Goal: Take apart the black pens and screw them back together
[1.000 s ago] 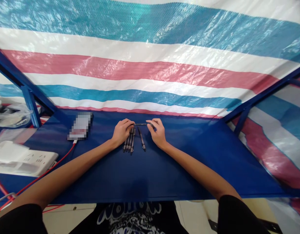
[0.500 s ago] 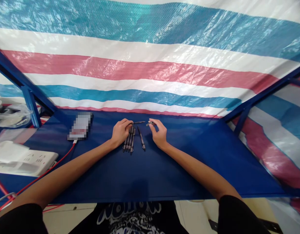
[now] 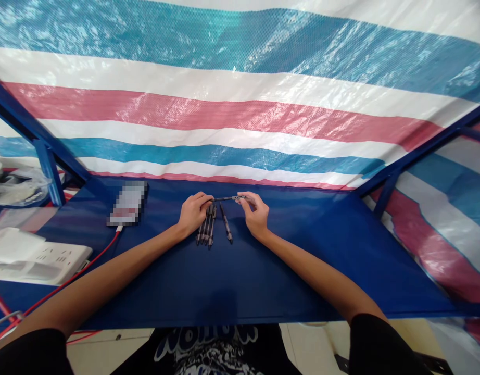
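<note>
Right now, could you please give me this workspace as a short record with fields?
Left hand: the left hand pinches one end of a dark pen
Right hand: the right hand holds a grey piece at the pen's other end; whether the two are joined, I cannot tell
Beside left hand: a row of pens, side by side
Between hands, nearer the person: a single pen, apart from the row
Person's left: a pixelated phone with a red cable; a white power strip
Surface: blue table
</note>
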